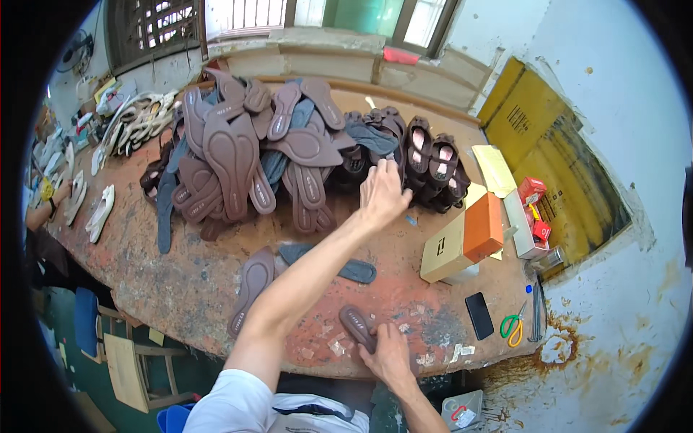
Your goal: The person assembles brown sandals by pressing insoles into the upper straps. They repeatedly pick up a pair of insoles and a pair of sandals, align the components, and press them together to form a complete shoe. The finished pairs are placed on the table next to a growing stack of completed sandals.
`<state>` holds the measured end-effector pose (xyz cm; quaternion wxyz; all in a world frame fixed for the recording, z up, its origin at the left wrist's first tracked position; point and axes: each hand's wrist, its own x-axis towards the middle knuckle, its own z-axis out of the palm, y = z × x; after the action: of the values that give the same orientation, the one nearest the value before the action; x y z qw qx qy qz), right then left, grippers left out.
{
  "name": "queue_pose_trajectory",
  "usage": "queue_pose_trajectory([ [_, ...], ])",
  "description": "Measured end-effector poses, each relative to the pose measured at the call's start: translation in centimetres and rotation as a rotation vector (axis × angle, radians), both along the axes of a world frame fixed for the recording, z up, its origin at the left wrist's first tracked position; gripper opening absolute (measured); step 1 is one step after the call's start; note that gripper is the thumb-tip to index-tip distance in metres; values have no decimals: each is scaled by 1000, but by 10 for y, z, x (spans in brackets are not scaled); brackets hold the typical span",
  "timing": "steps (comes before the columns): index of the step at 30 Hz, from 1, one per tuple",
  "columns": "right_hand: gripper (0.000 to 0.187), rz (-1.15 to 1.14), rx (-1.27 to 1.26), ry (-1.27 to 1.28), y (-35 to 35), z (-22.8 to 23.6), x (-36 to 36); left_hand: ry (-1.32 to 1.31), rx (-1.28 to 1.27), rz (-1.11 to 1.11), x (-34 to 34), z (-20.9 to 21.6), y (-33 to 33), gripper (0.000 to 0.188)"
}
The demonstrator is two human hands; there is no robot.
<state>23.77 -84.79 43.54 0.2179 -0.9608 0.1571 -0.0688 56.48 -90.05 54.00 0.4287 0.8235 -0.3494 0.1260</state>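
Note:
My left hand (385,193) reaches across the table to the dark shoes, fingers curled down at the edge of a grey insole (374,138) and a shoe under it. What its fingertips grip is hidden. Near the table's front edge my right hand (391,353) is closed on the side of a small brown insole piece (357,325) with printing on it. Left of that lie a longer brown insole (254,285) and a flat grey insole (355,270). Dark brown strap shoes (442,162) with pale linings stand beside my left hand.
A big heap of brown insoles (229,155) fills the table's back left. Boxes (462,242), a phone (478,315) and scissors (513,326) lie right. White shoes (100,214) and another person's arm (54,202) are far left; a wooden stool (130,372) stands below.

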Motion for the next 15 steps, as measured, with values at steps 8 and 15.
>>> queue_pose_trajectory([
  [8, 43, -644, 376, -410, -44, 24, -84, -61, -73, -338, -183, -72, 236, 31],
  [15, 43, 95, 288, -123, -4, 59, -26, -118, 272, -409, -182, -115, 360, 48],
])
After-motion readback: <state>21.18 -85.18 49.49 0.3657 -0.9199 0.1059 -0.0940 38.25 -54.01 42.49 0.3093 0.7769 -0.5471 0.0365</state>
